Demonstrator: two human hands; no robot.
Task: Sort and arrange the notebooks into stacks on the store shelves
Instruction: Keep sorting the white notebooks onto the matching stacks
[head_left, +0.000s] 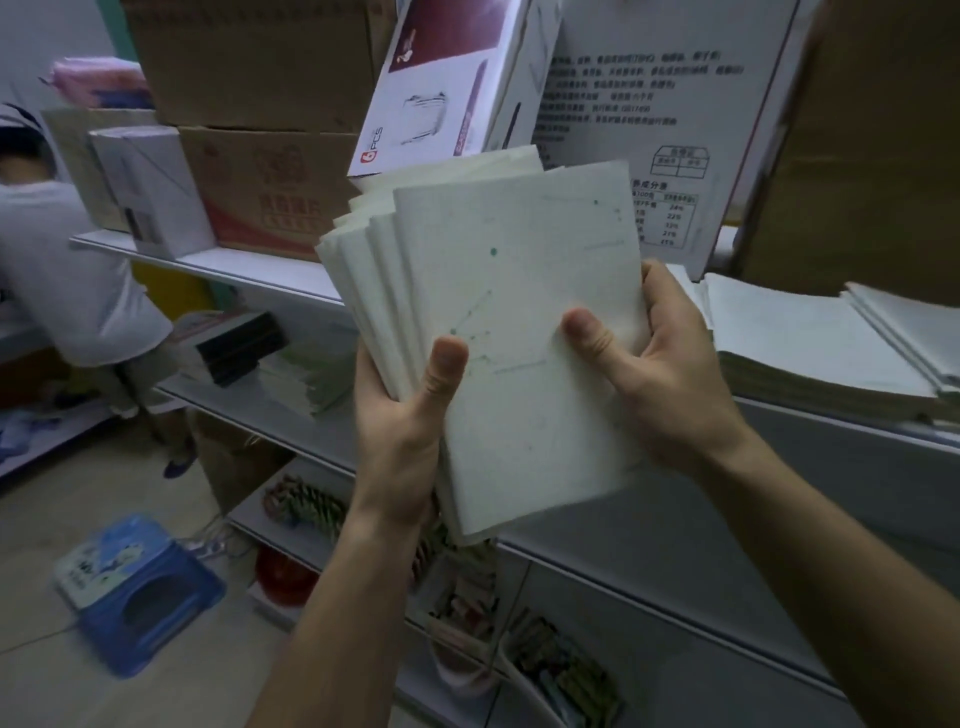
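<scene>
Head view: left hand (410, 415) and right hand (649, 364) grip fanned notebooks (498, 332); white box (441, 88) reads "6 PCS".

White shelf (223, 265) bears cardboard boxes (260, 192) and notebook stacks (810, 338); lower shelf (270, 415) holds books (239, 348)

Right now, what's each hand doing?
Left hand: grips the fanned notebooks, thumb on the cover.
Right hand: grips the same notebooks at their right edge.
</scene>
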